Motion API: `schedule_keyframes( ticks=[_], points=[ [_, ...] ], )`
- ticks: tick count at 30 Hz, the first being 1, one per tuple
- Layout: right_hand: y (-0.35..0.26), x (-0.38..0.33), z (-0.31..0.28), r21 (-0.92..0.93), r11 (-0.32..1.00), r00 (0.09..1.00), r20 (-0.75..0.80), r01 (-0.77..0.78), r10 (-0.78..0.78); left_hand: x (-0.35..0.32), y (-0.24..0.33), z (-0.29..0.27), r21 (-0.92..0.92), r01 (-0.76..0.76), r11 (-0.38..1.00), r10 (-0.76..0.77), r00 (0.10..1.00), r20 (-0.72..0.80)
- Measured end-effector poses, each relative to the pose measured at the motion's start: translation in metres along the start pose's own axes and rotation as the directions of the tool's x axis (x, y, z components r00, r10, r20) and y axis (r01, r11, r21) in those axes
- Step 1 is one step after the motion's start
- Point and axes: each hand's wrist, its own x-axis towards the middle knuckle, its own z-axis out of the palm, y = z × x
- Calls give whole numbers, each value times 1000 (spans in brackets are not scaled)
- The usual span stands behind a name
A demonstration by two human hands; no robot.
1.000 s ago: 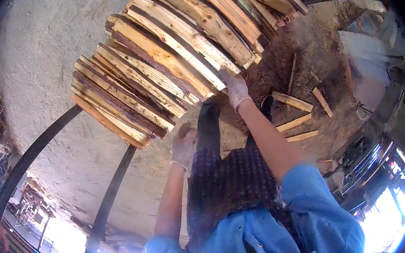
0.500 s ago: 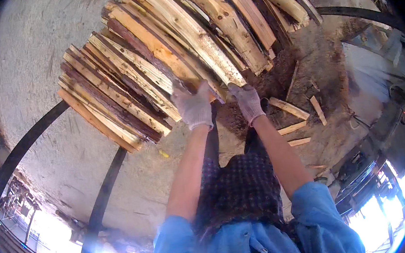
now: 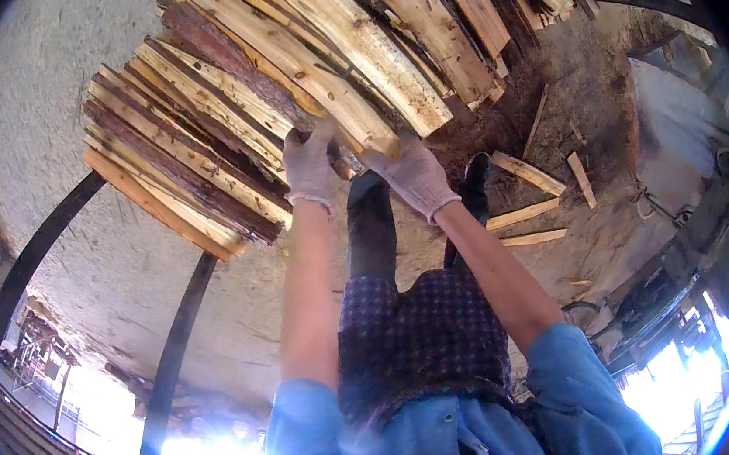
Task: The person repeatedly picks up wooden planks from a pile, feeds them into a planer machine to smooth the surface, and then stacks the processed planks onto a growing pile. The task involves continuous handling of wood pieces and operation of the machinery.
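A row of split logs (image 3: 309,66) lies side by side ahead of me, their near ends facing me. My right hand (image 3: 416,175), in a pale knit glove, grips the near end of a light split log (image 3: 329,90) near the middle of the row. Beside it my left hand (image 3: 309,164), gloved alike, closes at the near end of a dark bark-covered log (image 3: 230,65). Its fingertips are partly hidden and slightly blurred. Left of my left hand, more split logs (image 3: 190,143) lie close together.
Dark curved bars (image 3: 183,333) reach from the wood toward the lower left, and another bar (image 3: 646,3) at upper right. Several loose wood slivers (image 3: 528,173) lie on the concrete ground (image 3: 242,318) near my right foot. A grey sheet (image 3: 670,119) lies farther right.
My hands have shifted along the log ends, the right one moving left and turning inward. The light log between them has shifted. My view has moved slightly, so the row sits higher.
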Motion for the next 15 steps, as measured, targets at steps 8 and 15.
schedule_keyframes(
  ticks=[8,15],
  points=[
    [-41,-10,0,-389,921,999,37,28,-14,-2,1,-17,-260,-149,954,173,982,73],
    [-51,-27,15,-290,957,1000,0,9,-10,-36,-12,-25,-142,-149,979,157,987,44]
  ],
)
